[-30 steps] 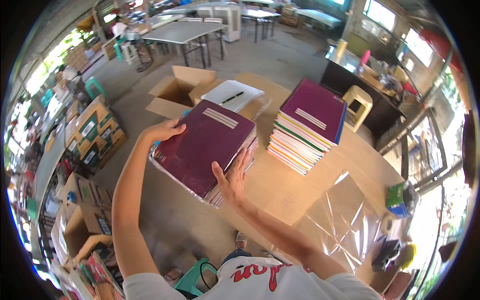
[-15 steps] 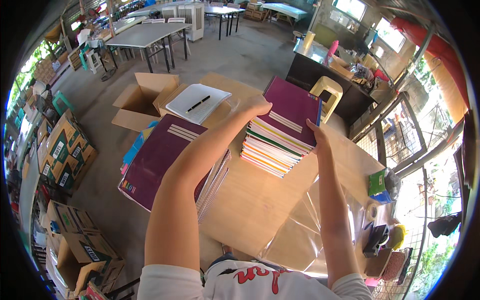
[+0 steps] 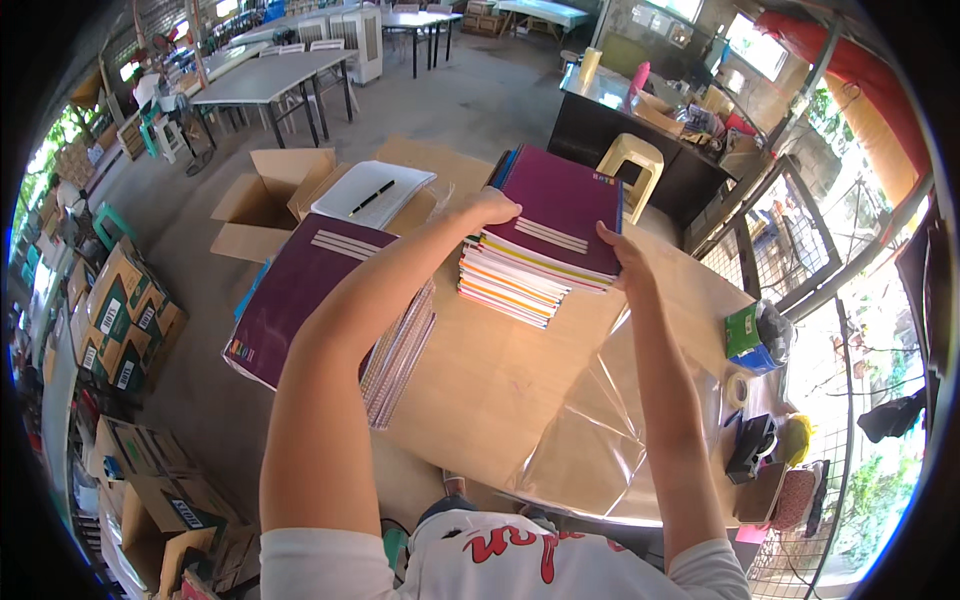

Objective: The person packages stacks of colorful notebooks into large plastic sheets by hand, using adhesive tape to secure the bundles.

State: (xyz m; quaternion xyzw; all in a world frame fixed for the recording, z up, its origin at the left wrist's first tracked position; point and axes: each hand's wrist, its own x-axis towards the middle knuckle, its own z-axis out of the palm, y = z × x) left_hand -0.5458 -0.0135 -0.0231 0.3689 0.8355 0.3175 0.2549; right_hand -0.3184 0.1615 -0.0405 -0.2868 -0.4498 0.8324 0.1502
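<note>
A tall stack of notebooks [image 3: 565,190], its top cover purple, stands on the far side of the wooden table [image 3: 480,390]. My left hand [image 3: 492,207] grips the stack's left side, thumb over the top cover. On the opposite edge, my right hand [image 3: 622,255] clasps it the same way, its fingers hidden below. The upper notebooks jut out to the right past the lower ones [image 3: 508,292], which have white, orange and yellow edges. Left of them, partly behind my left forearm, lies another pile of purple spiral notebooks [image 3: 300,275].
Clear plastic sheeting [image 3: 590,430] covers the table's near right. A white notepad [image 3: 385,187] with a black pen lies at the far left, beside an open carton [image 3: 265,200]. Tape [image 3: 737,390] and a green-blue pack [image 3: 750,335] sit by the right edge. A yellow stool [image 3: 630,165] stands beyond.
The upper notebooks between my hands have shifted right relative to the lower ones, leaving an uneven step in the stack. The whole view has also shifted slightly.
</note>
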